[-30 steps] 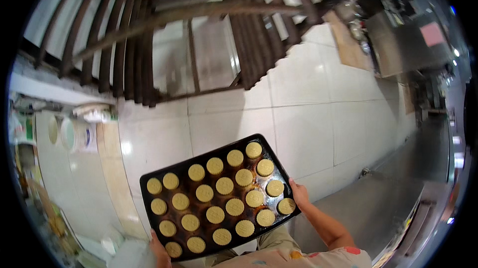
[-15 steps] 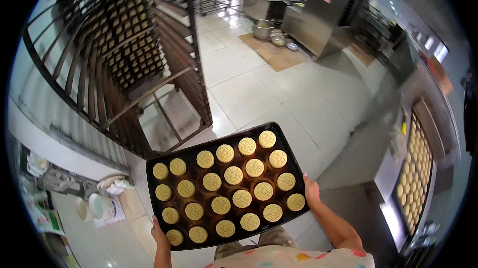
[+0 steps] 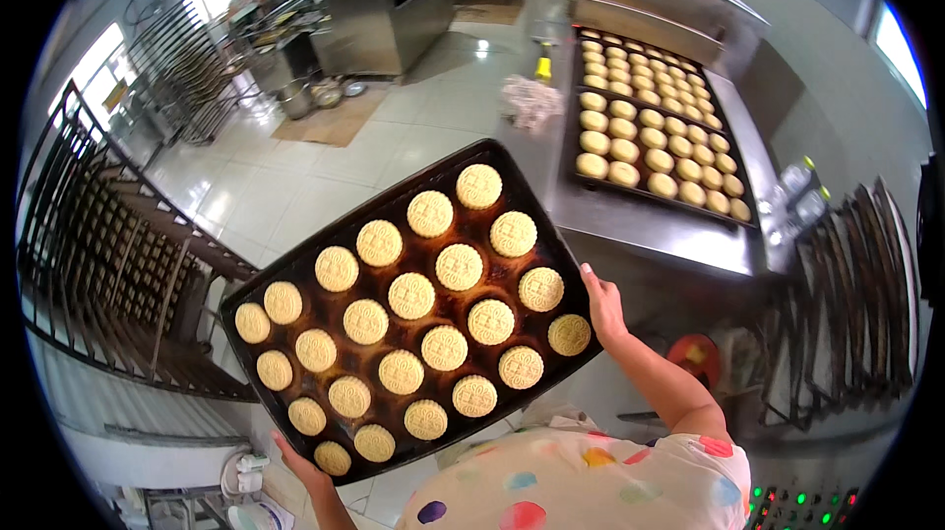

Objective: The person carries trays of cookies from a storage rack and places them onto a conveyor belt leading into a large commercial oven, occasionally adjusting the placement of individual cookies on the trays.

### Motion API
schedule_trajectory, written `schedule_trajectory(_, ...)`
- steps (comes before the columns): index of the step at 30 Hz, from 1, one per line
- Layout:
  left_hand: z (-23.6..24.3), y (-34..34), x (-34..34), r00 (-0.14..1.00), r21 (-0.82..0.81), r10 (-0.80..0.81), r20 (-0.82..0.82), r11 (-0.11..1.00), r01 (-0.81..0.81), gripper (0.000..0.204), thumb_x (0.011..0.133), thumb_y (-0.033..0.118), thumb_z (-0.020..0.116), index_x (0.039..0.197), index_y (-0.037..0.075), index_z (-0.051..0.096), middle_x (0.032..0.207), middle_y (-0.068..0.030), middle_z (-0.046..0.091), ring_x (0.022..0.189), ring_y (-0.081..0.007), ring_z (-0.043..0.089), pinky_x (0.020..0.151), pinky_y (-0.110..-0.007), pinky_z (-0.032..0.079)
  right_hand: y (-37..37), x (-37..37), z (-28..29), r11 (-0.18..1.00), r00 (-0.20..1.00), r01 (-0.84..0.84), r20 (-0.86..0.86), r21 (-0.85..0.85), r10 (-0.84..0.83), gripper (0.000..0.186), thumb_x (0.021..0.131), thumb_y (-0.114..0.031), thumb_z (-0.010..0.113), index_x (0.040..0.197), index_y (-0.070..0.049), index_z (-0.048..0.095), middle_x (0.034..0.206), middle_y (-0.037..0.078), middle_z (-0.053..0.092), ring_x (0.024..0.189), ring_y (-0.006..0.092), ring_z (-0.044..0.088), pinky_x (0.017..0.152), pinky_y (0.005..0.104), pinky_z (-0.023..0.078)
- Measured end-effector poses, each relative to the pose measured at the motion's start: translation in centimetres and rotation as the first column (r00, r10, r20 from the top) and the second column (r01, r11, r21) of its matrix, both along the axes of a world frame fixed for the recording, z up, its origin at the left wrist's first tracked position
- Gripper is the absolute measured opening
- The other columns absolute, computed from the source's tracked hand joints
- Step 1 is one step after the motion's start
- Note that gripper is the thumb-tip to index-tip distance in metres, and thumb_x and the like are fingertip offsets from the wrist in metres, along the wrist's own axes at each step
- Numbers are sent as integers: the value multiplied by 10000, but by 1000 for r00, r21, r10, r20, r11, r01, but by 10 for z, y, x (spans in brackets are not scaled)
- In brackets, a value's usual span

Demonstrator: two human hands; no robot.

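Observation:
Both my hands carry a large black baking tray (image 3: 451, 308) in front of my body, tilted so that its right end sits farther away. Rows of round, pale yellow mooncakes (image 3: 410, 296) with scalloped edges and stamped tops lie spaced out on it. My left hand (image 3: 303, 463) grips the near left corner, its fingers partly hidden under the tray. At the right end, my right hand (image 3: 605, 309) is closed on the rim, thumb along the edge and the other fingers mostly out of sight below.
To the right, a steel table (image 3: 679, 243) bears trays of round cakes (image 3: 624, 149), a crumpled cloth (image 3: 532, 102) and clear bottles (image 3: 809, 203). A dark rack (image 3: 108, 264) stands left. Dark trays (image 3: 856, 304) stand on edge at right; a steel cabinet (image 3: 364, 28) is farther off.
My view has swung right, bringing the steel table in front and shifting the rack to the far left. The tray has come higher and tilted more, still in both hands.

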State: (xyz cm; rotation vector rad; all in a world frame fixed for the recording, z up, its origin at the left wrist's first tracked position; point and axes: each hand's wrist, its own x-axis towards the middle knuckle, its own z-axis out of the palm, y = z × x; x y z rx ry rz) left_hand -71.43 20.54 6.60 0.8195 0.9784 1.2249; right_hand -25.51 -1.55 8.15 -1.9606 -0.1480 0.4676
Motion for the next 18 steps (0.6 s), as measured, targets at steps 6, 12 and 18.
schedule_trajectory(6, 53, -71, 158, 963, 15, -264, -60, 964, 265, 679, 876, 528, 427, 1213, -61, 428, 1209, -138, 493, 1059, -252, 518, 898, -360, 425, -198, 77, 33, 947, 950, 311, -3, 74, -312, 675, 836, -555, 480, 798, 113, 570, 659, 9, 461, 651, 106, 374, 595, 274, 339)
schedule_trajectory(12, 5, -100, 283, 878, -75, -467, -106, 884, 461, 660, 863, 537, 458, 1145, -59, 500, 1107, -109, 555, 957, -193, 557, 823, -315, 458, -342, 113, 15, 817, 834, 522, 51, 245, -549, 490, 870, -451, 507, 699, 5, 565, 678, -25, 439, 652, 82, 346, 587, 249, 317)
schedule_trajectory(18, 16, -151, 375, 661, -245, -545, -516, 833, 496, 733, 795, 630, 494, 986, -74, 572, 966, -78, 556, 930, -149, 484, 853, -300, 399, -433, 119, -2, 752, 769, 635, -53, 174, -637, 573, 836, -484, 535, 912, 80, 606, 818, 0, 541, 722, 102, 403, 661, 263, 354)
